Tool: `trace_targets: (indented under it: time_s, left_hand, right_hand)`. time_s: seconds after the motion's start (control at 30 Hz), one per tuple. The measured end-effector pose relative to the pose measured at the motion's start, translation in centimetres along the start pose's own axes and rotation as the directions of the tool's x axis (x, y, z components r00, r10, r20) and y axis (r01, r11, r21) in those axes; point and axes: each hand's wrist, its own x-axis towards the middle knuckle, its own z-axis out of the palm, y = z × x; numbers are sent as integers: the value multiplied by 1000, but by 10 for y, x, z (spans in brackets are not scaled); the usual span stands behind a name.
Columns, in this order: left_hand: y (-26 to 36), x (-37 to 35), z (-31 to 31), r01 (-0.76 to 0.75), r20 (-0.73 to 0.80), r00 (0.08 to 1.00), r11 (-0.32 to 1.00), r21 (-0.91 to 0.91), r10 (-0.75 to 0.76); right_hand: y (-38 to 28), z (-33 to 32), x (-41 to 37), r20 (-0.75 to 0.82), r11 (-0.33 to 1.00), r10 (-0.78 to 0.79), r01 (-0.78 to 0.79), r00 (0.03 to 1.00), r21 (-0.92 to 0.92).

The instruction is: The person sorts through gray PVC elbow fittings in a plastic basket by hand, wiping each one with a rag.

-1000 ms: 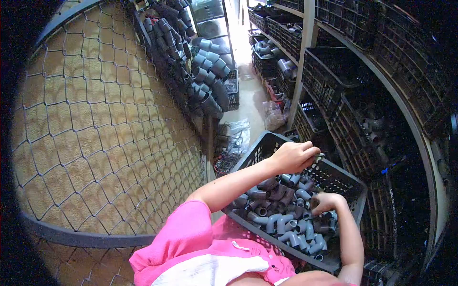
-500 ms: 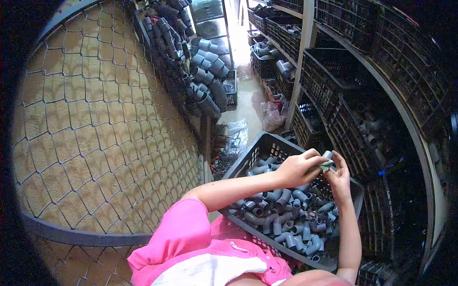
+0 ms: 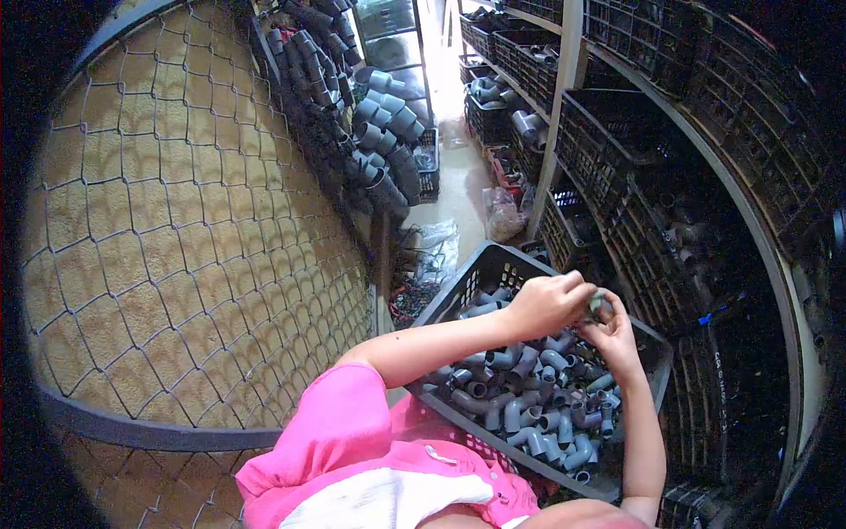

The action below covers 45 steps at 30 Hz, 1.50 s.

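Observation:
My left hand (image 3: 548, 302) reaches in from the left, fingers closed and pinching a pale green cloth (image 3: 597, 301). Facing it, my right hand (image 3: 614, 337) curls its fingers round a small grey pipe fitting, which is now mostly hidden by the fingers and cloth. Both hands meet above the far right part of a black plastic crate (image 3: 452, 291). Inside the crate lie many grey elbow fittings (image 3: 529, 438), heaped loosely at various angles.
A wire mesh panel (image 3: 176, 220) curves along the left. Shelves with black crates (image 3: 608, 132) stand at the right. Larger grey pipe fittings (image 3: 385, 115) are stacked beyond the mesh. Clear plastic bags (image 3: 438, 247) lie on the aisle floor (image 3: 454, 176).
My hands have drawn closer together and shifted slightly left and down. The grey fitting, whose end stuck up between my fingers before, is now mostly covered.

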Motion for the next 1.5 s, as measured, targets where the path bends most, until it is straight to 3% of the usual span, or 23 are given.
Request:
trace_targets:
  time_s: [0.1, 0.13, 0.23, 0.3, 0.43, 0.53, 0.63, 0.7, 0.83, 0.97, 1.03, 1.13, 1.17, 1.23, 1.33, 1.37, 1.43, 1.5]
  left_hand:
    - [-4, 0, -5, -19, 44, 999, 999, -37, 20]
    - [-2, -2, -2, -32, 80, 996, 999, -19, 33]
    - [2, -6, 3, -181, 60, 981, 980, -85, 186]
    - [-4, -7, 7, -183, 79, 979, 981, -62, 188]
    - [-15, -7, 5, 67, 120, 991, 995, -76, -57]
    - [-8, -12, 11, 7, 71, 997, 987, -161, 5]
    - [-10, -12, 10, 1, 136, 990, 982, -189, 26]
    - [-18, -10, 10, 56, 137, 990, 980, -189, -30]
    - [-20, -10, 5, 128, 114, 988, 976, -177, -108]
    - [-4, -11, 7, -37, 41, 998, 969, -243, 48]
    - [0, -12, 8, -92, 86, 990, 966, -243, 116]
    - [-10, -10, 5, -84, 124, 987, 987, -138, 102]
    - [-16, -12, 10, -77, 41, 996, 983, -166, 85]
    - [-15, -9, 6, -4, 28, 1000, 982, -189, 9]
    - [-3, -12, 5, -86, 68, 993, 986, -143, 97]
    - [0, -10, 4, -173, 55, 981, 962, -214, 188]
    - [-6, -9, 6, -259, 52, 962, 959, -118, 267]
    - [-21, -7, 5, -133, 34, 990, 989, -67, 135]
  right_hand:
    - [-15, 2, 0, -52, 995, 25, -20, 998, 97]
    - [-4, -4, 6, -90, 994, -45, 53, 995, 93]
    - [-10, -6, -1, -35, 997, 67, -66, 997, 35]
    - [-13, -5, -4, -9, 991, 130, -131, 991, -29]
    - [-8, -13, 4, -39, 991, 126, -128, 991, -41]
    - [-6, -15, 4, -72, 994, 109, -111, 991, -13]
    - [-1, -20, 2, -35, 988, 145, -147, 989, -49]
    - [-2, -15, 2, -23, 983, 146, -147, 989, -112]
    - [-16, -2, -4, -10, 987, 156, -156, 988, -36]
    - [-5, -16, -1, -138, 996, 81, -86, 987, -36]
    - [-2, -20, 0, -101, 998, 61, -64, 993, -28]
    - [-2, -14, -4, -9, 996, 88, -88, 996, -30]
    - [-3, -11, -4, -7, 996, 85, -85, 996, -35]
    - [-5, -8, -3, -6, 996, 76, -76, 997, -47]
    - [-3, -10, -3, -71, 998, 55, -57, 996, -24]
    - [1, -13, -2, -88, 999, 47, -49, 995, -24]
    - [1, -15, -3, -38, 999, 48, -49, 998, -23]
    - [-6, -8, -7, -14, 995, 82, -82, 997, -57]
